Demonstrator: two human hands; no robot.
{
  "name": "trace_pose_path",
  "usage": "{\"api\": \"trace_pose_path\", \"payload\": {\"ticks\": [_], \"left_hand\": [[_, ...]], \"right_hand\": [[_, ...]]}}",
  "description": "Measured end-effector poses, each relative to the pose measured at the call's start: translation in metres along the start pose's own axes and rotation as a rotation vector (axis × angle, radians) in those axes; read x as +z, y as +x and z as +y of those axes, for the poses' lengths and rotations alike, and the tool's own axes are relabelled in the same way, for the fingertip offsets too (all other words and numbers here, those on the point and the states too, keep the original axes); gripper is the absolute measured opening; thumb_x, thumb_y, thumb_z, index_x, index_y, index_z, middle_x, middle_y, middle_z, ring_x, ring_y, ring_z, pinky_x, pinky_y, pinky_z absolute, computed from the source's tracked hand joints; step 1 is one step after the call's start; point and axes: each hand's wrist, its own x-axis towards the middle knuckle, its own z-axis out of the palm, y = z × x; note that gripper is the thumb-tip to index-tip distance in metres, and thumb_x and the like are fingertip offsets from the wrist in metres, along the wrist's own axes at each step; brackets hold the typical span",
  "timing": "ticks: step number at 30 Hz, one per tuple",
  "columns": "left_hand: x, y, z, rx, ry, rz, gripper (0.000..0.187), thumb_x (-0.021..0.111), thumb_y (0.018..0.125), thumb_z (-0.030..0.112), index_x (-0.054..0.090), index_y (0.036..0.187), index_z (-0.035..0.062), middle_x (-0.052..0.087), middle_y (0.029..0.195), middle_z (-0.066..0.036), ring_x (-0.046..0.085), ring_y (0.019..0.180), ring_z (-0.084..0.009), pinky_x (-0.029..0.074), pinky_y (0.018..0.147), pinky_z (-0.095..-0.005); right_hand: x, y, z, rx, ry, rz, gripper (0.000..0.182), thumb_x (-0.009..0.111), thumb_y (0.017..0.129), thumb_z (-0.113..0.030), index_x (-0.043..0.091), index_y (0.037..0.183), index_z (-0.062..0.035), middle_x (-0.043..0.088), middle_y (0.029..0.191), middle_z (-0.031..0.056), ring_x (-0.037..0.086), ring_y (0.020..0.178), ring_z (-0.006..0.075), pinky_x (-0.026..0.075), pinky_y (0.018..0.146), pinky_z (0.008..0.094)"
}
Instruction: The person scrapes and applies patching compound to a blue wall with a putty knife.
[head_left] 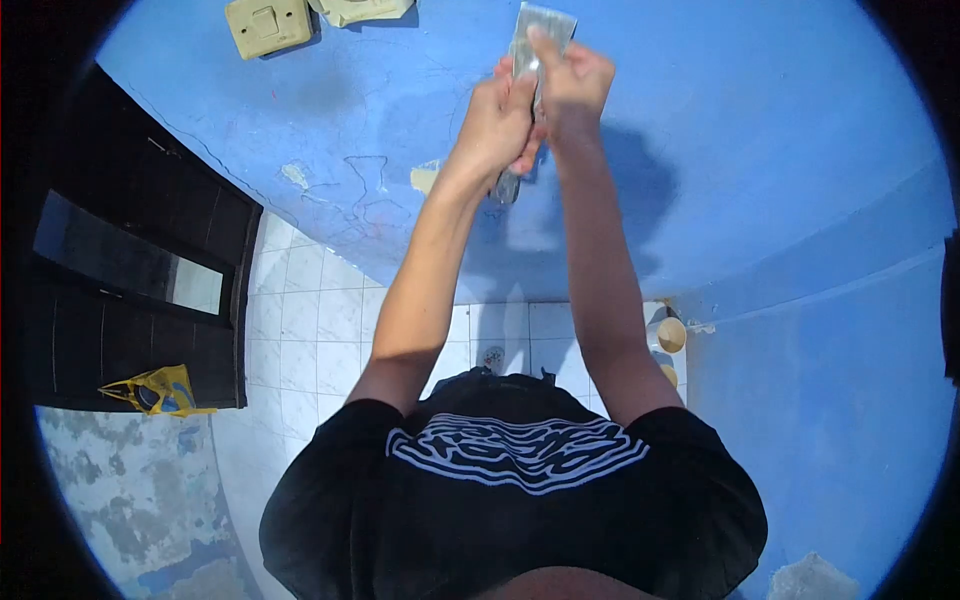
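Observation:
Both my hands are up against the blue wall [400,100], closed around a metal putty knife [548,18]. Its wide flat blade points upward, and the end of its handle shows below my fingers. My left hand [495,122] wraps the handle and lower part. My right hand [577,88] grips from the other side, with one finger laid along the blade. Just left of my left wrist, a cream patch of bare wall [425,177] shows through the blue paint, with thin crack lines near it.
A cream light switch [266,22] and a second cream fixture [365,8] are on the wall at upper left. A dark cabinet [110,235] stands at left, with a yellow plastic bag [165,390] by it. Containers [668,335] stand on the white tiled floor [300,315] at right.

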Motion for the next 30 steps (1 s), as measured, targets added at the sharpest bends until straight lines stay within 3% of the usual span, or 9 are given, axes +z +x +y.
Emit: {"api": "trace_pose_path", "payload": {"ticks": [4, 10, 16, 22, 25, 30], "left_hand": [[0.001, 0.009, 0.013, 0.029, -0.048, -0.029, 0.038, 0.040, 0.106, 0.030, 0.052, 0.082, 0.0040, 0.048, 0.055, -0.003, 0.041, 0.033, -0.0087, 0.029, 0.028, -0.0239], [-0.001, 0.009, 0.012, 0.003, -0.038, -0.046, 0.039, 0.039, 0.107, 0.030, 0.051, 0.080, 0.0046, 0.047, 0.055, -0.003, 0.041, 0.033, -0.0093, 0.029, 0.028, -0.0240], [-0.003, 0.009, 0.015, 0.032, -0.001, -0.045, 0.037, 0.039, 0.107, 0.031, 0.051, 0.083, 0.0049, 0.047, 0.056, -0.002, 0.039, 0.034, -0.0080, 0.028, 0.029, -0.0237], [-0.002, 0.008, 0.015, 0.018, -0.064, -0.045, 0.040, 0.040, 0.107, 0.032, 0.050, 0.079, 0.0050, 0.047, 0.056, -0.002, 0.039, 0.034, -0.0076, 0.029, 0.028, -0.0243], [-0.001, 0.011, 0.021, 0.044, 0.082, -0.032, 0.040, 0.040, 0.106, 0.031, 0.050, 0.077, 0.0053, 0.047, 0.055, -0.002, 0.040, 0.034, -0.0080, 0.029, 0.029, -0.0248], [-0.001, 0.011, 0.023, 0.065, 0.030, -0.045, 0.039, 0.040, 0.106, 0.031, 0.051, 0.079, 0.0043, 0.048, 0.055, -0.002, 0.040, 0.034, -0.0086, 0.029, 0.028, -0.0249]], "right_hand": [[0.000, 0.006, 0.001, -0.089, 0.008, -0.057, 0.025, 0.067, 0.091, -0.017, 0.069, 0.085, 0.0078, 0.070, 0.073, 0.0167, 0.068, 0.060, 0.0188, 0.056, 0.052, 0.0303], [0.008, 0.001, -0.017, 0.014, 0.033, 0.006, 0.026, 0.064, 0.093, -0.014, 0.068, 0.081, 0.0090, 0.068, 0.069, 0.0167, 0.067, 0.057, 0.0181, 0.055, 0.049, 0.0297], [0.006, -0.003, -0.006, -0.080, -0.036, 0.017, 0.026, 0.065, 0.092, -0.013, 0.067, 0.080, 0.0098, 0.068, 0.069, 0.0173, 0.067, 0.057, 0.0189, 0.056, 0.049, 0.0303], [0.007, 0.001, -0.008, -0.035, 0.011, 0.006, 0.027, 0.067, 0.092, -0.019, 0.068, 0.084, 0.0071, 0.070, 0.074, 0.0172, 0.068, 0.060, 0.0208, 0.056, 0.052, 0.0313], [0.010, 0.010, -0.012, 0.023, -0.002, 0.050, 0.028, 0.067, 0.092, -0.019, 0.067, 0.084, 0.0077, 0.070, 0.074, 0.0177, 0.068, 0.060, 0.0214, 0.057, 0.053, 0.0316], [0.012, 0.009, -0.009, -0.053, -0.006, 0.023, 0.029, 0.066, 0.093, -0.020, 0.067, 0.083, 0.0079, 0.070, 0.074, 0.0178, 0.068, 0.060, 0.0213, 0.056, 0.052, 0.0313]]}}
